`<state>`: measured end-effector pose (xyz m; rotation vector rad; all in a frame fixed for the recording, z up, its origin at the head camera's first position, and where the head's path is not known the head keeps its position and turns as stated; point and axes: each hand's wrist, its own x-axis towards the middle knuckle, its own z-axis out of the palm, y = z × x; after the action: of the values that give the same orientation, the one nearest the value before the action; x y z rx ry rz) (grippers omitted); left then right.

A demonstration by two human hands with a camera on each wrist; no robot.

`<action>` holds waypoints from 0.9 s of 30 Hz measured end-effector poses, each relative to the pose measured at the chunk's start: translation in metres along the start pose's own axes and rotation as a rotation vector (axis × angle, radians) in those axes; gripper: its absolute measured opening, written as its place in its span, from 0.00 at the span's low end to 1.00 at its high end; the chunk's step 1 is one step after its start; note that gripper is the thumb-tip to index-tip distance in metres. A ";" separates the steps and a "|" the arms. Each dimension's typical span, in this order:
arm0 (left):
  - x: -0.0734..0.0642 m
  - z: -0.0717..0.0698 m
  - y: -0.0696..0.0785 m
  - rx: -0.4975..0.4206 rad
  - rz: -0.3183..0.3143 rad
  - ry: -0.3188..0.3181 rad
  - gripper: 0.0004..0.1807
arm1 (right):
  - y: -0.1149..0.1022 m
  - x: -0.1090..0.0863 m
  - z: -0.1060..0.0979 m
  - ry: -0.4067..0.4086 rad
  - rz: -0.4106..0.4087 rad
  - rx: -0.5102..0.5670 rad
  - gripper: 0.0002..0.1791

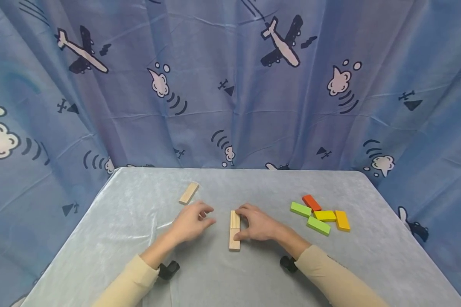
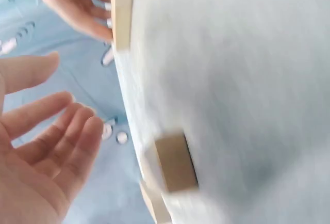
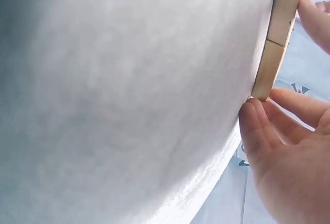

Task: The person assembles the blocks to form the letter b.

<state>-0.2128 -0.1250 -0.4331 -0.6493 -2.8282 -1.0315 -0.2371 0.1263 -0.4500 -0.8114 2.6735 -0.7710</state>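
Centrally, holding two end-to-end wooden blocks (image 1: 233,225) in the right hand (image 1: 258,224), beside a relaxed, wide-parted left hand (image 1: 192,221) at nine o'clock.

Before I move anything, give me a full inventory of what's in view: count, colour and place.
end-to-end blocks: two, pale wood, mid-table at the right hand
loose wooden blocks: two in the left wrist view, pale to brown, left part of table; only one shows in the head view
green blocks: two, light green, right part of table
red block: one, orange-red, behind the green pair
yellow block: one, yellow, among the coloured group
orange block: one, yellow-orange, far right of that group
tablecloth: one, pale grey, over the table
curtain: blue, printed with planes and clouds, around the table; panel count unclear
wrist devices: two, black, at the wrists
sleeves: two, beige, forearms
left hand: one, left of the end-to-end blocks
right hand: one, touching those blocks
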 end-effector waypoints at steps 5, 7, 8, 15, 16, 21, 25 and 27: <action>-0.004 -0.013 -0.020 -0.023 -0.025 0.031 0.19 | 0.001 0.000 0.000 -0.006 0.001 0.010 0.46; -0.007 -0.017 -0.029 -0.029 -0.045 0.028 0.21 | 0.000 -0.001 -0.001 -0.006 -0.004 0.011 0.46; -0.009 -0.019 -0.033 -0.028 -0.053 0.024 0.23 | 0.000 -0.001 -0.001 -0.004 -0.008 0.015 0.46; -0.013 -0.030 -0.056 -0.033 -0.060 -0.081 0.37 | -0.001 -0.001 0.000 -0.007 -0.008 0.000 0.46; -0.013 -0.030 -0.059 -0.042 -0.063 -0.096 0.38 | -0.001 -0.001 0.000 -0.009 -0.004 -0.001 0.46; -0.013 -0.030 -0.070 -0.072 -0.077 -0.150 0.44 | -0.002 -0.001 0.000 -0.014 0.009 0.002 0.46; -0.013 -0.032 -0.075 -0.090 -0.078 -0.192 0.49 | -0.003 -0.002 0.000 -0.015 0.018 0.006 0.45; -0.013 -0.032 -0.076 -0.093 -0.065 -0.204 0.51 | -0.003 -0.002 0.001 -0.018 0.019 0.003 0.45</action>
<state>-0.2347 -0.2020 -0.4564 -0.7143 -3.0081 -1.1773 -0.2339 0.1247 -0.4484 -0.7871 2.6602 -0.7594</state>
